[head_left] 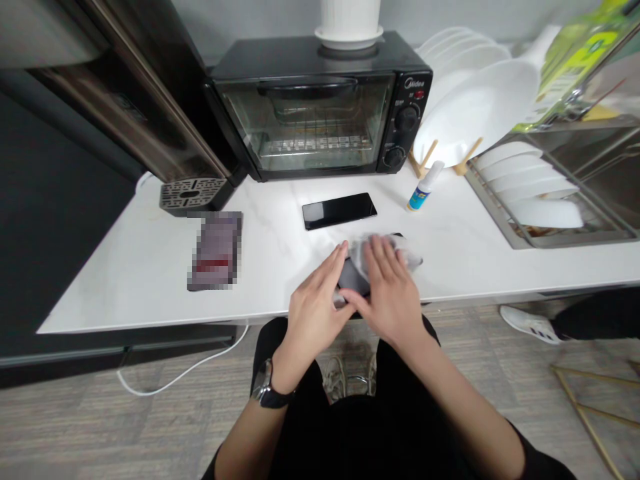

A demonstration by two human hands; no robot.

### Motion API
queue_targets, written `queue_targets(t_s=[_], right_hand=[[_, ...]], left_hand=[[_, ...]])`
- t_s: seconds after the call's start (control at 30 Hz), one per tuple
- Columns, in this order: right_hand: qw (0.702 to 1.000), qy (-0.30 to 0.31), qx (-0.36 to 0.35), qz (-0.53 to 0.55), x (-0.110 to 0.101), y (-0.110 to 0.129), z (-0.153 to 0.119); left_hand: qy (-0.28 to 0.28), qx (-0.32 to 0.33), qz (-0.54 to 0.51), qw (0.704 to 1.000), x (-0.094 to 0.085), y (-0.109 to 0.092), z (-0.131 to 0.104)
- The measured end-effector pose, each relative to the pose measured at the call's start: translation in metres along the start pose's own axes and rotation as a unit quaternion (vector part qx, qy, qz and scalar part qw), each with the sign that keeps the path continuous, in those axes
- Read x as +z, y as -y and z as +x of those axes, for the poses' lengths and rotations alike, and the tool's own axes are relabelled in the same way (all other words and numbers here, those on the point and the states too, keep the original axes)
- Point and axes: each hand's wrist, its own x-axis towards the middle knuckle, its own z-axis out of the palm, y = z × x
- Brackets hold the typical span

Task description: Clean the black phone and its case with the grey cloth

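A dark flat device (353,279), like a phone, lies near the counter's front edge, largely hidden under my hands. My left hand (317,300) braces its left side, fingers stretched along it and thumb at the near edge. Over its right part, my right hand (393,290) presses a crumpled whitish cloth (411,257) flat, the fingers slightly blurred. Just beyond them a black-screened phone (340,211) lies face up. A small spray bottle (421,190) with a blue label stands to the right of that phone.
A pixelated flat object (216,252) lies at the left of the white counter (125,273). At the back stand a black toaster oven (320,127) and a drinks machine (193,193). White plates (480,100) and a sink rack (525,233) are at right. Another person's shoe (529,323) shows below.
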Motion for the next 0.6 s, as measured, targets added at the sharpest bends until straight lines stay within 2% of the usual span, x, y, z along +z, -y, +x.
queue_targets(t_s=[0.1,0.17,0.23,0.3,0.37,0.43,0.53,0.6], right_hand=[[0.989,0.054,-0.121,0.069,-0.004,0.022,-0.011],[0.976,0.08,-0.181,0.089,-0.013,0.017,-0.02],[0.97,0.095,-0.21,0.08,-0.022,-0.003,-0.026],[0.978,0.086,-0.184,0.038,-0.028,-0.028,-0.026],[0.99,0.057,-0.125,-0.017,-0.029,-0.048,-0.021],[0.996,0.025,-0.069,-0.053,-0.023,-0.054,-0.013],[0.998,-0.023,0.009,-0.057,-0.006,-0.034,-0.003],[0.999,-0.032,0.02,-0.031,0.001,-0.009,-0.001]], left_hand=[[0.004,0.006,0.012,1.0,0.001,0.002,-0.001],[0.009,-0.011,0.024,1.0,0.001,0.001,-0.001],[0.014,-0.02,0.027,0.999,0.001,0.0,-0.001],[0.01,-0.022,0.029,0.999,0.001,-0.002,-0.001],[0.003,-0.027,0.036,0.999,0.001,-0.002,0.0],[-0.001,-0.035,0.041,0.999,0.002,-0.002,0.001],[-0.007,-0.037,0.037,0.999,0.002,-0.001,0.002],[-0.009,-0.027,0.032,0.999,0.002,0.0,0.001]])
